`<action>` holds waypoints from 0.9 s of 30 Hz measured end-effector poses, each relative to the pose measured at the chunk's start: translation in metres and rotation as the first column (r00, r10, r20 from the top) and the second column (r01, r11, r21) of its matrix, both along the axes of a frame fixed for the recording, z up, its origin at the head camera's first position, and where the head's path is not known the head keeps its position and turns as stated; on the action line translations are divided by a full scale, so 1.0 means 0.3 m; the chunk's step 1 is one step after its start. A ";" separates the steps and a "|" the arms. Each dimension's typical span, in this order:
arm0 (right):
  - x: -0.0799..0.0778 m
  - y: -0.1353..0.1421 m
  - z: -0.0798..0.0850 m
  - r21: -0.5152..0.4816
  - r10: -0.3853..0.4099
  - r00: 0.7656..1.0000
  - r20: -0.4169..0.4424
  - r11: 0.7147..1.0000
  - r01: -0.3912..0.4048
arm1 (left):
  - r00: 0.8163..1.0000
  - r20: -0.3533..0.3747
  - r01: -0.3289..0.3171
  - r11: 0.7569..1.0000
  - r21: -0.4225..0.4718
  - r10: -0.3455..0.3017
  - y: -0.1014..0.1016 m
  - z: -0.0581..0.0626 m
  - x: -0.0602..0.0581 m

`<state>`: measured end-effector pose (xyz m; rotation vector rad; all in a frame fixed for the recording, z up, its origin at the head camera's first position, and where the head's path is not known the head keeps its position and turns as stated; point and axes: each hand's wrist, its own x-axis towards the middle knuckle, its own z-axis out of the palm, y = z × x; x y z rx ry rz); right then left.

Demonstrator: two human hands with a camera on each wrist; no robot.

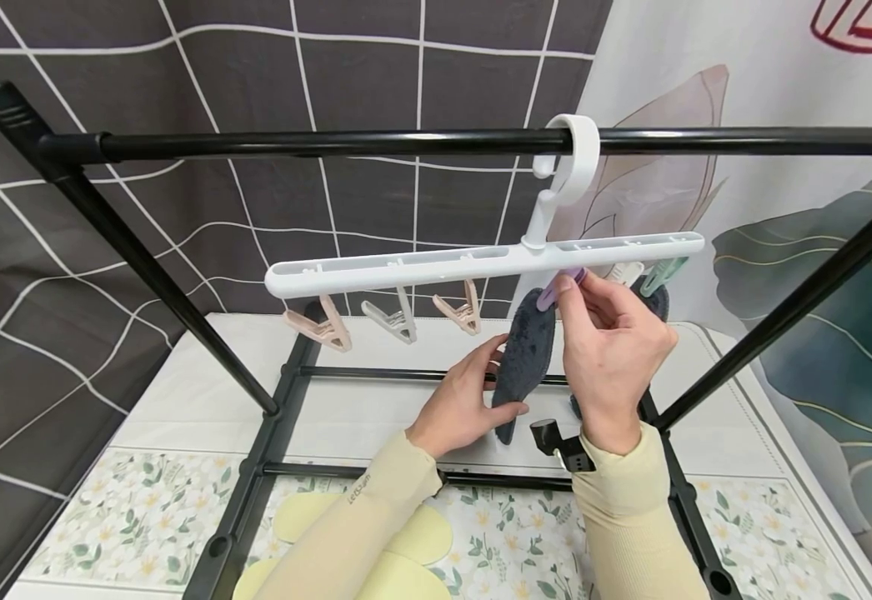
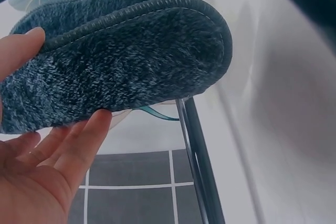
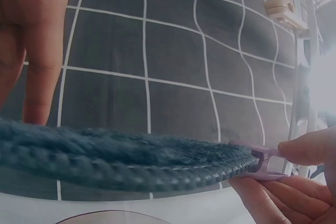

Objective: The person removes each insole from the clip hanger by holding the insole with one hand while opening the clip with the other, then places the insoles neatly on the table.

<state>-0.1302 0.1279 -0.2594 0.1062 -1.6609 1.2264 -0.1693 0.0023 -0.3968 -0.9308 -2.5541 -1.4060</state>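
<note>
A dark grey-blue fuzzy insole (image 1: 524, 358) hangs upright below a white clip hanger (image 1: 406, 268). My left hand (image 1: 460, 402) holds it by its lower part, thumb on one side and fingers on the other. With thumb and fingers my right hand (image 1: 618, 354) pinches a purple clothespin (image 1: 548, 293) under the hanger bar. In the right wrist view that clothespin (image 3: 265, 163) sits over the end of the insole (image 3: 121, 161). A second insole (image 1: 654, 302), partly hidden behind my right hand, hangs by a green clothespin (image 1: 663, 275).
Beige clothespins (image 1: 323, 325) and a grey one (image 1: 393, 317) dangle from the hanger's left half. The hanger's hook (image 1: 582, 158) goes over a black rail (image 1: 331, 146). Black side posts (image 1: 158, 267) frame the space. Below lies a floral cloth (image 1: 143, 517); a grid curtain (image 1: 256, 92) is behind.
</note>
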 end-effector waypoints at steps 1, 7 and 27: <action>0.000 0.000 0.000 -0.002 0.003 1.000 -0.004 1.000 -0.003 | 1.000 -0.009 -0.003 1.000 -0.010 0.003 -0.001 0.000 0.000; 0.001 0.003 0.001 -0.012 0.009 1.000 -0.015 1.000 -0.010 | 0.999 -0.049 -0.008 0.999 -0.041 0.006 -0.009 0.002 0.001; -0.007 0.013 -0.008 -0.026 -0.022 1.000 -0.023 0.999 0.021 | 0.987 -0.143 -0.101 0.979 -0.175 0.077 -0.051 0.008 -0.004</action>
